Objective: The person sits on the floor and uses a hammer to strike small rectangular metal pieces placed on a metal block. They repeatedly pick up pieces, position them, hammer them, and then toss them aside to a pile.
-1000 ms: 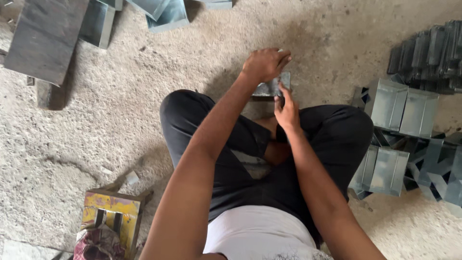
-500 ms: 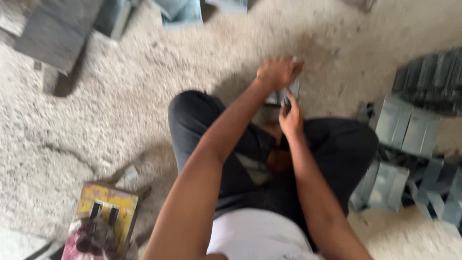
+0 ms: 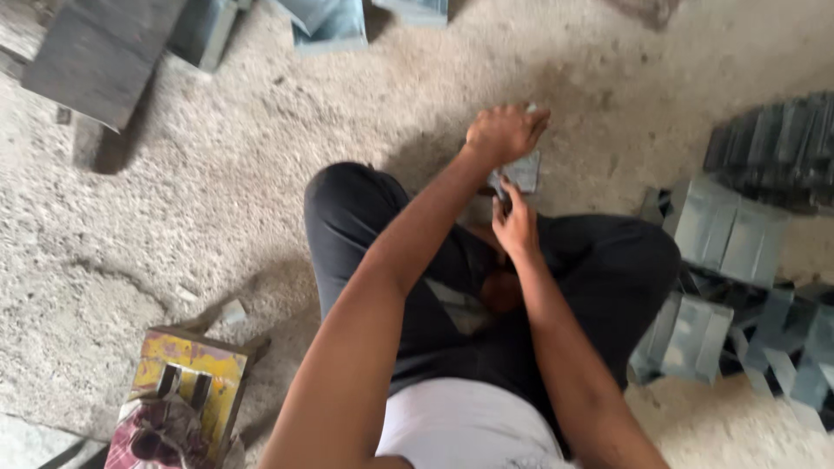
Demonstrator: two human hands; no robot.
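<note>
Both hands, left hand (image 3: 506,132) & right hand (image 3: 516,224), closed round grey metal piece (image 3: 524,171) over concrete floor (image 3: 261,174).

the floor (image 3: 217,217) is rough, pale concrete, gritty and speckled, lit by soft daylight with dull shadows. a dark grey slab (image 3: 100,52) lies at the upper left beside folded grey-blue metal boxes (image 3: 330,22), and more such folded metal pieces (image 3: 725,230) are heaped along the right edge. a worn yellow wooden block (image 3: 195,373) sits at the lower left.
</note>
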